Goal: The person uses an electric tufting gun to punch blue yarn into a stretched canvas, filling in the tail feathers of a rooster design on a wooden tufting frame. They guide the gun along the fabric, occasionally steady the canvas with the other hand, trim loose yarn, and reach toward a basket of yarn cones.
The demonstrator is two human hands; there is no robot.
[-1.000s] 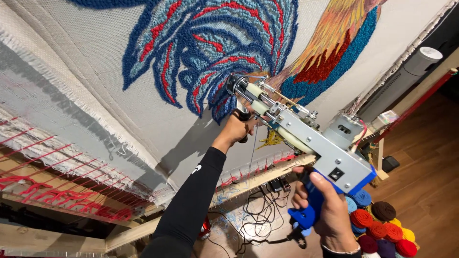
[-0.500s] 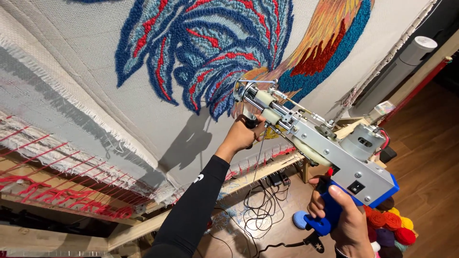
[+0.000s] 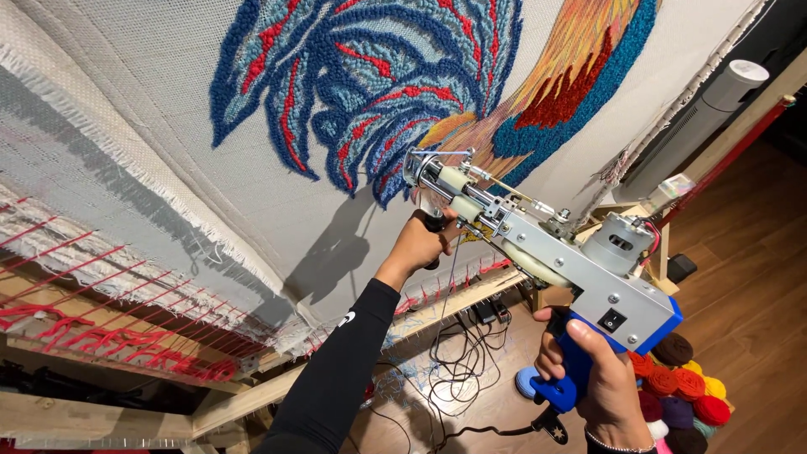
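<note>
I see a pale woven backing cloth (image 3: 126, 109) stretched over a raw wooden frame (image 3: 244, 402), filling most of the view and slanting from lower left to upper right. A tufted yarn picture in blue, red and orange (image 3: 395, 76) covers its upper middle. Along the lower left the cloth ends in a frayed fringe, with red strands laced over the frame rail beneath it. Below and to the right lies a brown wooden floor (image 3: 748, 294), with a tangle of black cables (image 3: 458, 361) under the frame and a heap of coloured yarn balls (image 3: 685, 395) at the lower right corner. A white cylindrical appliance (image 3: 714, 109) stands by the right edge of the cloth.

My left hand (image 3: 420, 244), in a black sleeve, has its fingers closed round the black front grip of the silver and blue tufting gun (image 3: 546, 252). My right hand (image 3: 601, 378) has its fingers wrapped round the blue rear handle. The gun slants up and left, its tip at the lower edge of the blue yarn; I cannot tell whether the needle touches the cloth. Bare cloth spreads to the left of the tip, and open floor runs to the right.
</note>
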